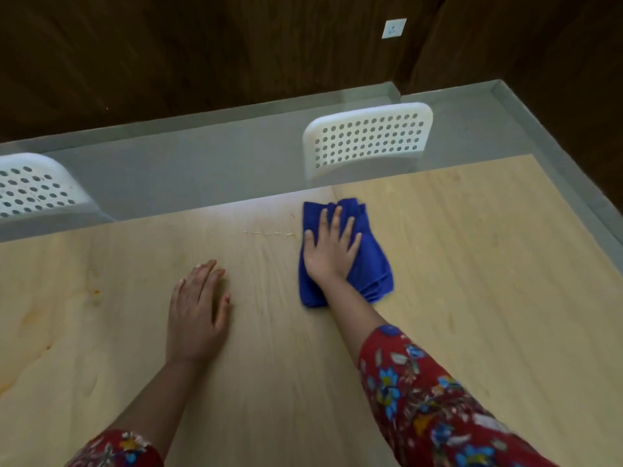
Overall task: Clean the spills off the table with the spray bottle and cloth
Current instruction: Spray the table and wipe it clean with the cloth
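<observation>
A folded blue cloth (374, 264) lies on the light wooden table (472, 264) near its far edge. My right hand (332, 246) presses flat on the cloth with the fingers spread and straight. My left hand (199, 308) rests flat on the bare tabletop to the left of the cloth, holding nothing. A thin line of yellowish spill (269, 233) runs just left of the cloth. Orange-brown stains (95, 293) mark the left part of the table. No spray bottle is in view.
Two white perforated chairs stand beyond the far table edge, one (369, 139) behind the cloth and one (33, 190) at the far left. Grey floor and a dark wood wall lie behind them. The table's right edge (580, 227) runs diagonally.
</observation>
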